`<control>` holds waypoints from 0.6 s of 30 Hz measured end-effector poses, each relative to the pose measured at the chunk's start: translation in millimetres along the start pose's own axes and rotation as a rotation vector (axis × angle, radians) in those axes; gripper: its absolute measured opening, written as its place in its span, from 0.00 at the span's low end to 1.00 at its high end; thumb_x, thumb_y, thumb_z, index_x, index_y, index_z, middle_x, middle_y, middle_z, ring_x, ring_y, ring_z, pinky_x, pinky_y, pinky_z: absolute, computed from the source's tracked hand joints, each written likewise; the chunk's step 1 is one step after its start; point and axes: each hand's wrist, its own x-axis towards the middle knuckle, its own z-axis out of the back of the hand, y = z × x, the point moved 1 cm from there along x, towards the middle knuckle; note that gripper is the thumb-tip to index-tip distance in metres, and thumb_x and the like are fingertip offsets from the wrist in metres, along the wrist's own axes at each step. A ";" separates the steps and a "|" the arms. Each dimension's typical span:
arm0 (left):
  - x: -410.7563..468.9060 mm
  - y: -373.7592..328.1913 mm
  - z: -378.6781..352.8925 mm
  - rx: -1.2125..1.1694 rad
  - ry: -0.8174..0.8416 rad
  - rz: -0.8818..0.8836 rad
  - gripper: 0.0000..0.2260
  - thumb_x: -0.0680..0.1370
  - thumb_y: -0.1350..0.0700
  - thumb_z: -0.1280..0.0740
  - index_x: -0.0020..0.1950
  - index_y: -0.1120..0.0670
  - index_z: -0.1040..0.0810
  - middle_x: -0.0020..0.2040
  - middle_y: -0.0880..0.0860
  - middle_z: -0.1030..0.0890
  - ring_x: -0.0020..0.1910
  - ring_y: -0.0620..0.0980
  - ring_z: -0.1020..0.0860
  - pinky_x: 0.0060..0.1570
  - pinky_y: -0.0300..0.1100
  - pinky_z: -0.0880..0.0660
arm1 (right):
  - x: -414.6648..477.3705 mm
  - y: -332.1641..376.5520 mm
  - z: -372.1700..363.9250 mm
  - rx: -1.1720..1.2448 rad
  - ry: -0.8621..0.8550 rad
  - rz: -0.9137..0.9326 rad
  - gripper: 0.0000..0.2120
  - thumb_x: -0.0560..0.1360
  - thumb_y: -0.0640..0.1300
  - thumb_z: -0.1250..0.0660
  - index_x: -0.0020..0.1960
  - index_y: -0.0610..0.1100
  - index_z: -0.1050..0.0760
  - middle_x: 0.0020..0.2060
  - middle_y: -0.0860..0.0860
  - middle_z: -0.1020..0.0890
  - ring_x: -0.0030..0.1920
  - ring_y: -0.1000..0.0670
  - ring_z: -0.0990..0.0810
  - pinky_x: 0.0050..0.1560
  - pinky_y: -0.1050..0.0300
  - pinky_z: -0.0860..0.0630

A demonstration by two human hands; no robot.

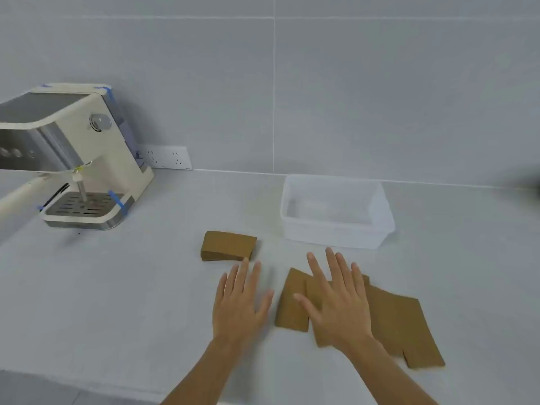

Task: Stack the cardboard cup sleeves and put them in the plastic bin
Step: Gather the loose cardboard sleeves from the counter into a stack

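A neat stack of brown cardboard cup sleeves (228, 246) lies on the white counter, left of the clear plastic bin (336, 238). Several loose flat sleeves (403, 323) are fanned out, overlapping, in front of the bin toward the right. My right hand (336, 299) is spread flat over the left part of that fan, fingers apart, holding nothing. Just left of the fan my left hand (239, 299) hovers open, fingers apart, its fingertips close to the stack's front edge. The bin holds no sleeves.
A cream espresso machine (73, 159) with blue tape strips stands at the far left, its portafilter handle sticking out to the left. A wall socket strip (166, 157) sits behind it. The tiled wall runs behind the bin. The counter's front edge lies near the frame bottom left.
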 end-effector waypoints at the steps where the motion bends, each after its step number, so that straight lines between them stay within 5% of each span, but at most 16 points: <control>1: -2.7 3.8 -4.6 0.022 -0.007 0.006 0.34 0.75 0.34 0.63 0.74 0.49 0.43 0.75 0.54 0.38 0.74 0.55 0.40 0.72 0.51 0.49 | -2.6 0.6 -4.7 0.006 0.012 0.007 0.33 0.73 0.67 0.52 0.72 0.51 0.41 0.69 0.41 0.31 0.69 0.40 0.31 0.69 0.44 0.45; 6: -14.6 22.7 -30.1 0.087 0.033 0.037 0.28 0.76 0.35 0.58 0.70 0.41 0.69 0.78 0.50 0.57 0.76 0.51 0.59 0.70 0.44 0.66 | -15.9 1.4 -18.0 -0.037 0.112 0.001 0.33 0.74 0.67 0.54 0.71 0.49 0.36 0.68 0.41 0.28 0.67 0.40 0.30 0.69 0.45 0.45; 12: -13.5 27.3 -35.9 0.137 0.085 0.035 0.29 0.77 0.36 0.57 0.75 0.45 0.57 0.78 0.51 0.52 0.77 0.52 0.56 0.72 0.46 0.62 | -25.4 4.0 -24.5 -0.030 0.247 -0.127 0.37 0.73 0.68 0.59 0.66 0.45 0.28 0.64 0.39 0.25 0.63 0.40 0.25 0.66 0.44 0.33; 18: -13.4 28.2 -36.7 0.167 0.102 0.025 0.29 0.77 0.36 0.59 0.76 0.45 0.57 0.79 0.52 0.52 0.77 0.52 0.55 0.71 0.47 0.63 | -35.1 8.9 -27.3 0.039 0.308 -0.185 0.38 0.75 0.64 0.61 0.60 0.40 0.24 0.60 0.37 0.22 0.61 0.39 0.23 0.58 0.44 0.25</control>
